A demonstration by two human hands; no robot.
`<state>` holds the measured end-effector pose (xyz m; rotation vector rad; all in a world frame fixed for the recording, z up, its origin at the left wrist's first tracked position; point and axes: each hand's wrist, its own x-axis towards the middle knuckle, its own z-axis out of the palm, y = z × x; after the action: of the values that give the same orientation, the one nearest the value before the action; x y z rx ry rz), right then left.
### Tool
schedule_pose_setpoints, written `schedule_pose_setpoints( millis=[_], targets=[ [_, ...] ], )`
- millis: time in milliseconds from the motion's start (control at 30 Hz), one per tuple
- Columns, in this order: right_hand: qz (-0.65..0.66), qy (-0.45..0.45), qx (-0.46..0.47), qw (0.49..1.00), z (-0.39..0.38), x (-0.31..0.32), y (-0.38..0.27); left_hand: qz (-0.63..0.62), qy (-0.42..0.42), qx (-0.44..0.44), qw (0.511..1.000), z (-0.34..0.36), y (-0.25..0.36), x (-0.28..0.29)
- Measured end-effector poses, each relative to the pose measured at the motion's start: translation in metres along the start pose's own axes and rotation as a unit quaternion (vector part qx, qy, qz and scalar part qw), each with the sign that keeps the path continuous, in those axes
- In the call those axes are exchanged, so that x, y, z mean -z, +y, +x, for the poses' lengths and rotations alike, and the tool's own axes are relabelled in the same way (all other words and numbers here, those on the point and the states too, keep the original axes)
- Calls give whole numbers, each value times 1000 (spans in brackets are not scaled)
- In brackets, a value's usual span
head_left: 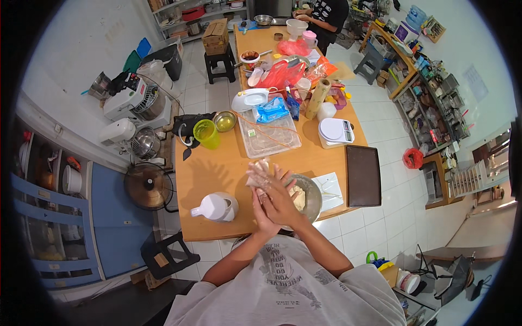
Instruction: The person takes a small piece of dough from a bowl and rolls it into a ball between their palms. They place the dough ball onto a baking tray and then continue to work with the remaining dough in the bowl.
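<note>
Wearer's hands (278, 200): two. Dough bowl (314, 203): one. Scale (335, 130): one. Fan (147, 186): one.

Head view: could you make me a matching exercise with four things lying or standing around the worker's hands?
Things:
1. dough
2. kitchen scale
3. tray
4. pitcher

Descriptions:
A. dark, at the right edge of the wooden table
B. white, left of the left hand
C. inside the metal bowl
D. white, with a display panel

Pairs: 1-C, 2-D, 3-A, 4-B.
</note>
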<state>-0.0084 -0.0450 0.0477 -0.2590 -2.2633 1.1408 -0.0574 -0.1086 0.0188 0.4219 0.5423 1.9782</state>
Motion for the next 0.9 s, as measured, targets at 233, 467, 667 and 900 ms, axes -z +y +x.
schedule_pose_setpoints(
  millis=[233, 467, 667, 900],
  targets=[
    [47, -10, -8, 999, -7, -13, -21, -6, 74, -33, 997, 6, -6, 26],
    [-6, 17, 8, 1000, -6, 0, -22, -79, 19, -16, 997, 6, 33, -14],
    [4, 33, -6, 999, -1, -3, -11, -12, 6, -2, 1000, -6, 22, -14],
    [-18, -29, -88, 996, 5, -27, -25, -97, 38, 11, 995, 1, 37, 12]
  ],
)
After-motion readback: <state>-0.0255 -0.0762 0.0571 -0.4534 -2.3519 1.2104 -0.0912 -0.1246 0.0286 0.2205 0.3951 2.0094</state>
